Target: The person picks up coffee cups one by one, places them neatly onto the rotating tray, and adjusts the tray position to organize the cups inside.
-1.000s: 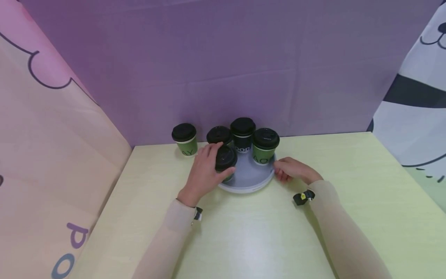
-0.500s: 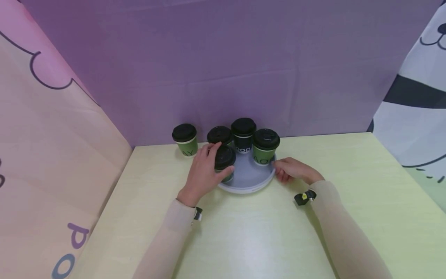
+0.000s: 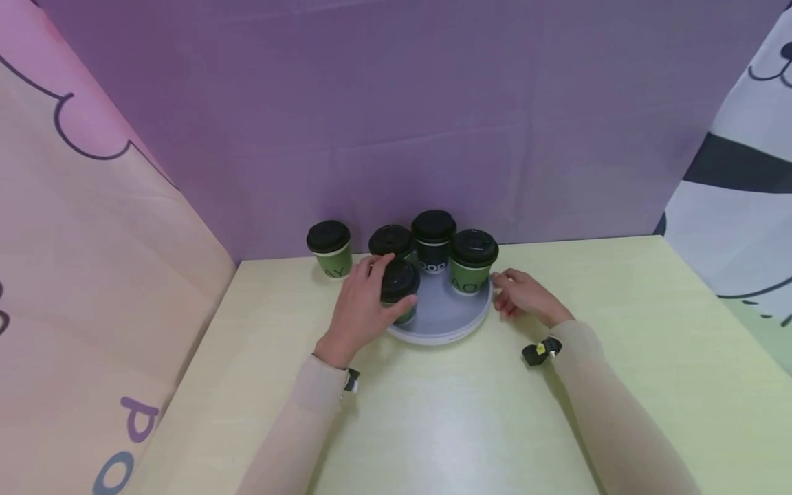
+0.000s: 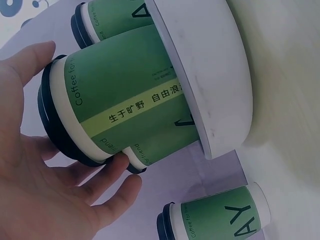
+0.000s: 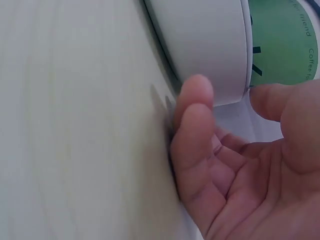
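Four fingers and thumb of my left hand (image 3: pixel 361 309) are spread about the black lid of a green paper coffee cup (image 4: pixel 125 95). This cup stands upright on the front left of a round, thick-walled white tray (image 3: pixel 442 320). My right hand (image 3: pixel 522 295) is at the tray's right edge. In the right wrist view its thumb (image 5: pixel 270 100) lies at the tray's upper rim, while its relaxed, bent fingers (image 5: pixel 195 145) overlap the side wall near the tabletop.
Also on the tray are a green cup (image 3: pixel 468 276) at the right, a dark cup (image 3: pixel 433 256) at the back and a lidded cup (image 3: pixel 391 239) behind my left hand. Another green cup (image 3: pixel 335 263) stands left of it on the table (image 3: pixel 421 412). A purple backdrop (image 3: pixel 396 124) hangs behind.
My right hand has shifted slightly up along the tray's edge and its fingers have loosened. The left hand stays at the same cup; the cups look nearly unmoved.
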The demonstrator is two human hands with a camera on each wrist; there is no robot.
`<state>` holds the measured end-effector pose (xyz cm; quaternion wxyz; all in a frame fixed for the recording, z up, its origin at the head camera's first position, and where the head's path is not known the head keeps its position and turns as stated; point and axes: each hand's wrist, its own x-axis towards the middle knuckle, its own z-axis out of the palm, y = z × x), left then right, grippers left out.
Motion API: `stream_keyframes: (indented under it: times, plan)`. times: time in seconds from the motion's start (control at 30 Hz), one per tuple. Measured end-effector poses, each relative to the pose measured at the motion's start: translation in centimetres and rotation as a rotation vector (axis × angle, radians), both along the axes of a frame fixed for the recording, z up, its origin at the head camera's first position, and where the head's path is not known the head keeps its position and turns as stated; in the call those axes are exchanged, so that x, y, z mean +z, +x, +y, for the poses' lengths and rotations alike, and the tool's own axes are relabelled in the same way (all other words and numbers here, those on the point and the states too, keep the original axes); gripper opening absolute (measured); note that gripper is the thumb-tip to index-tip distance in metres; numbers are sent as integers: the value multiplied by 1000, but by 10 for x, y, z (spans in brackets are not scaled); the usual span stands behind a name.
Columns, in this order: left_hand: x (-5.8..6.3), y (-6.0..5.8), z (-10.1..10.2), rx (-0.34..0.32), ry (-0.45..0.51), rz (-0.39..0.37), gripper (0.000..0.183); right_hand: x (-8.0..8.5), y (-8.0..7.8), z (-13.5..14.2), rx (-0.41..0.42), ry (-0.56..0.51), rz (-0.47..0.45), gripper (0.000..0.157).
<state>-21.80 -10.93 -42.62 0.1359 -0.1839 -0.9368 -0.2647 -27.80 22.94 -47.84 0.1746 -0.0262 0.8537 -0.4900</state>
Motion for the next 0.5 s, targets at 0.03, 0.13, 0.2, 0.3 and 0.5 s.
stream_keyframes:
  times: [0.03,0.13,0.2,0.3,0.5]
  plan:
    - [1,0,0,1,3,-3,83,0,0,-1,-2,-1,4,52]
    - [3,1,-1,-1,17,-4,82,0,0,-2,-6,-5,12,49]
    - [3,0,-2,0,25,4,80,0,0,-3,-10,-13,15,48]
    - [3,-2,-5,6,45,24,76,0,0,-4,-17,-27,21,46]
    - [3,-6,-13,28,118,58,68,-2,0,-6,-19,-45,29,45]
